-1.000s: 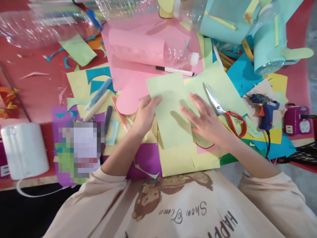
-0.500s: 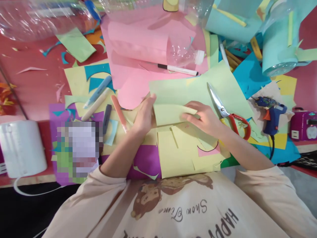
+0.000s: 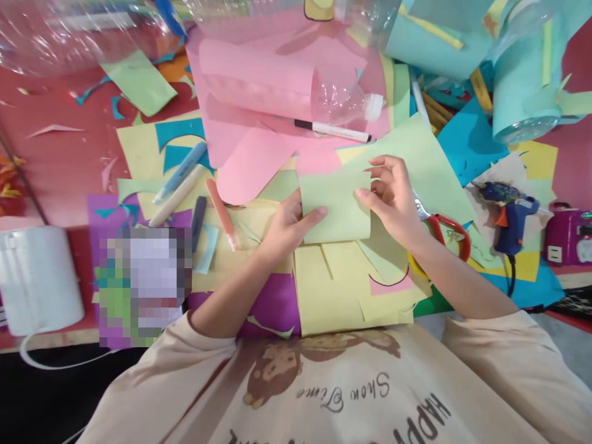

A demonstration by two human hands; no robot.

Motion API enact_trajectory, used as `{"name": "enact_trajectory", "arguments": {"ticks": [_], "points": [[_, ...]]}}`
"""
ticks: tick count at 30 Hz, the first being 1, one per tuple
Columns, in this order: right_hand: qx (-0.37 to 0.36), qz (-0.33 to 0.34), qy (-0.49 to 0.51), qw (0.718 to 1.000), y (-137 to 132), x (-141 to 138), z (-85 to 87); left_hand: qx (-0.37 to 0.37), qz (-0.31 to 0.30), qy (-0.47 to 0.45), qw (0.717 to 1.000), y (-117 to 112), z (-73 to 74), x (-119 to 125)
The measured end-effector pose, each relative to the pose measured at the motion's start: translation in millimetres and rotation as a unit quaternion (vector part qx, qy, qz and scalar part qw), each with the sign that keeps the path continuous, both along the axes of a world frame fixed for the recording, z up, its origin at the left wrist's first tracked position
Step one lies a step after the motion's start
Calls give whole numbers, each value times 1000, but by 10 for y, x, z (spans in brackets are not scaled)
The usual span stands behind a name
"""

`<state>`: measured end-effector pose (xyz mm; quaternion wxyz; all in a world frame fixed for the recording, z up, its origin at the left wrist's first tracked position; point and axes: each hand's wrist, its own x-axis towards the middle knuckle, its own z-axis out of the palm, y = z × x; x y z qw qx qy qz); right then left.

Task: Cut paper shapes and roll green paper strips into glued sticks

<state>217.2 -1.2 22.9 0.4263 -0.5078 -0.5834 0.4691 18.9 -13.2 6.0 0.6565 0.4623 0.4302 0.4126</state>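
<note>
On the red table point(image 3: 50, 160): light green sheet at near centre

Light green sheet point(image 3: 337, 206) sits between the two hands, above pale yellow papers point(image 3: 330, 299). Whether it touches them, cannot tell.

Left hand point(image 3: 293, 225) at its lower left: thumb laid across the front, other fingers behind the edge, clamped on the sheet. Right hand point(image 3: 391, 197) at the right edge: fingers curled, apart from the thumb, thumb tip over the sheet's margin. Whether its fingertips touch the upper corner, cannot tell.

Right side: larger green sheet point(image 3: 419, 145), partly covered by the right hand. Scissors point(image 3: 446, 234), red handles showing, blades mostly hidden behind that hand. Farther right, blue glue gun point(image 3: 511, 225) beside whitish paper point(image 3: 502, 176), cord running toward the person.

Far side: bottle wrapped in pink paper point(image 3: 263, 80), on its side, white cap to the right. Just beside it, white marker with black ends point(image 3: 340, 131). Upper right, bottle wrapped in teal paper point(image 3: 525, 89).

Left side: orange pen point(image 3: 221, 213) near the left hand; dark pen point(image 3: 198, 222) and blue pen point(image 3: 180, 172) beyond it. Far left, white case point(image 3: 39, 280) at the table's near edge.
</note>
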Motion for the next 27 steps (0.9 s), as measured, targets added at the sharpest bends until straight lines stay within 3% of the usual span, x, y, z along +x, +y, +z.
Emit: {"name": "enact_trajectory", "arguments": {"ticks": [6, 18, 27], "points": [[14, 19, -15, 1000, -16, 21, 48, 37, -5, 12, 999, 17, -1, 0], [-12, 43, -29, 999, -43, -1, 89, 130, 80, 143, 978, 46, 55, -50], [-9, 45, -21, 999, -43, -5, 84, 114, 72, 145, 980, 37, 90, -34]]}}
